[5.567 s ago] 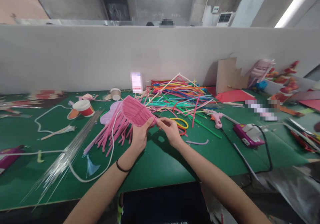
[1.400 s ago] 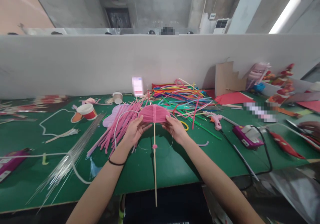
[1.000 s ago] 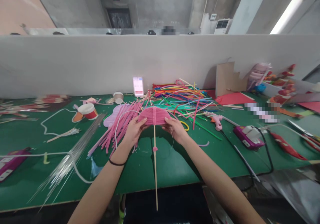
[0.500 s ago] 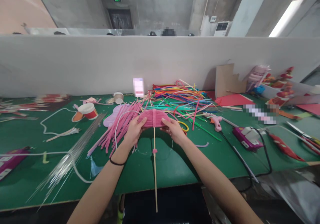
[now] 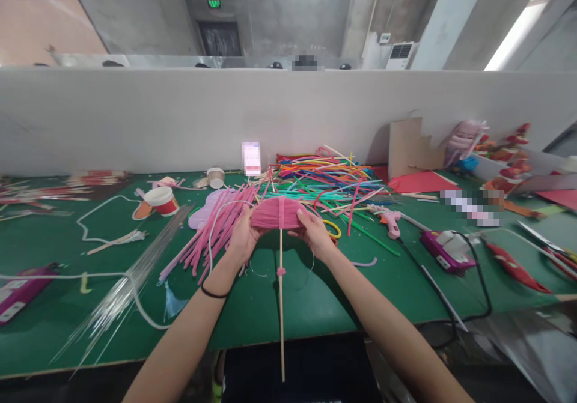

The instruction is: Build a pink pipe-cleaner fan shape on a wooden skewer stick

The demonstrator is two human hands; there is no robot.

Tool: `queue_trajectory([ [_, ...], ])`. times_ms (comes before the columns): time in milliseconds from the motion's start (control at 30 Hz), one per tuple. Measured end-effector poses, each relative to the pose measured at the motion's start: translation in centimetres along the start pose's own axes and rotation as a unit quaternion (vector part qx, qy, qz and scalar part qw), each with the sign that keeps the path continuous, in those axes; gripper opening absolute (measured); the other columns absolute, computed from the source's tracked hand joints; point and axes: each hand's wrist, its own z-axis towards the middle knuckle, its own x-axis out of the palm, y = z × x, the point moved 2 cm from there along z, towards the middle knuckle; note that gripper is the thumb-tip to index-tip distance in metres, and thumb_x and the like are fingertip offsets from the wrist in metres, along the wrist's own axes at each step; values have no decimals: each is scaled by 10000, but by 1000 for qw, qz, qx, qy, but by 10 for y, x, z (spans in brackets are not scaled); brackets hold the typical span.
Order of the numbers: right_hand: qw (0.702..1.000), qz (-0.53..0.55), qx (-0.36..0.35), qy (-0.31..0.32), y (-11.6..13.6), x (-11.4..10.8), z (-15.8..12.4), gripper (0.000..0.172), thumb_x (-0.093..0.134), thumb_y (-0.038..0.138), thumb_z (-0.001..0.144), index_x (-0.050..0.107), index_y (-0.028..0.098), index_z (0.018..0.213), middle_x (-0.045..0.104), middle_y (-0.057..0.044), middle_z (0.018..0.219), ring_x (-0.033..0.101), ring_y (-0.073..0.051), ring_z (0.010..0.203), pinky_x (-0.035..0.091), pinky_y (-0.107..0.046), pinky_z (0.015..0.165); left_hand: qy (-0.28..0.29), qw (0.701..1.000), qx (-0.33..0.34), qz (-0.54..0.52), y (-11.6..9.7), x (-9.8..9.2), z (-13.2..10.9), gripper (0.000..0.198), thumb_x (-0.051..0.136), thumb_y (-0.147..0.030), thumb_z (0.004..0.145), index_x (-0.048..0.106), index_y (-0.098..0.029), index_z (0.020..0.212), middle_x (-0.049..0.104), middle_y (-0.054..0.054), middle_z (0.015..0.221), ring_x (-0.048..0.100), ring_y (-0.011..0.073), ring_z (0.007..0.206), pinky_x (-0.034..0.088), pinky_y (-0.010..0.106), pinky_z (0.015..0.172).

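A pink dome-shaped piece of fuzzy pipe cleaners [image 5: 268, 214] is held up in front of me, with a vertical band down its middle. From its lower edge a thin wooden stick [image 5: 282, 325] hangs toward me, with a small pink knot [image 5: 281, 272] partway along it. My left hand [image 5: 243, 238] is closed on the left edge, fingers partly hidden behind it. At the right edge my right hand [image 5: 316, 235] grips with the thumb on the front and fingers underneath. A thin clear wire loop [image 5: 312, 259] shows beneath the hands.
Pink pipe cleaners [image 5: 202, 241] lie left of my hands; a multicoloured heap [image 5: 324, 178] lies behind. Thin metal wires [image 5: 130, 277] and a paper cup [image 5: 161, 201] are further left. On the right are a glue gun [image 5: 391, 221], a purple power strip [image 5: 446, 251] and scissors [image 5: 541, 238].
My left thumb has slid off the front of the pink piece to its left edge. My right hand keeps its grip, and the view has shifted slightly.
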Motion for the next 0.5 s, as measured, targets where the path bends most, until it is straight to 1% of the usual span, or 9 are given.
queue_trajectory([
  [33, 1000, 6, 4, 5, -1, 1, 0, 267, 679, 435, 824, 648, 198, 943, 735, -21, 805, 705, -166, 648, 626, -309, 616, 2, 1000, 3, -10, -2, 0, 1, 467, 394, -474, 974, 654, -146, 1180, 722, 122, 1108, 698, 237, 961, 593, 367, 805],
  [100, 1000, 17, 11, 17, -2, 3, -1, 283, 636, 466, 848, 645, 201, 946, 735, -20, 785, 708, -174, 644, 620, -306, 597, 6, 1000, 19, -18, -6, -2, 3, 423, 436, -446, 967, 641, -175, 1218, 695, 102, 1189, 684, 217, 1005, 576, 347, 851],
  [167, 999, 21, 13, 30, -3, 5, -1, 300, 623, 484, 851, 642, 206, 961, 736, -20, 783, 714, -183, 658, 613, -302, 585, 5, 999, 48, -17, -7, -4, 5, 376, 501, -404, 945, 657, -178, 1202, 676, 91, 1232, 663, 208, 1062, 547, 329, 911],
  [233, 999, 23, 9, 33, -4, 6, -1, 307, 629, 493, 843, 638, 210, 962, 734, -18, 784, 716, -189, 670, 609, -301, 580, 6, 998, 66, -12, -7, -5, 6, 374, 530, -410, 928, 681, -164, 1165, 678, 95, 1229, 640, 217, 1115, 519, 326, 958],
  [367, 1000, 29, -2, 8, -6, 4, 1, 294, 642, 492, 833, 637, 219, 941, 722, -6, 773, 706, -179, 655, 609, -310, 588, -9, 999, 52, -6, -5, -5, 4, 445, 501, -491, 922, 708, -146, 1112, 712, 111, 1155, 642, 248, 1124, 519, 359, 963],
  [500, 1000, 28, -5, -1, -7, 1, 2, 288, 647, 485, 834, 641, 217, 940, 714, -4, 775, 696, -169, 649, 613, -314, 603, -18, 999, 40, -5, -6, -3, 1, 462, 498, -507, 918, 711, -141, 1104, 723, 117, 1127, 650, 255, 1111, 523, 363, 957],
])
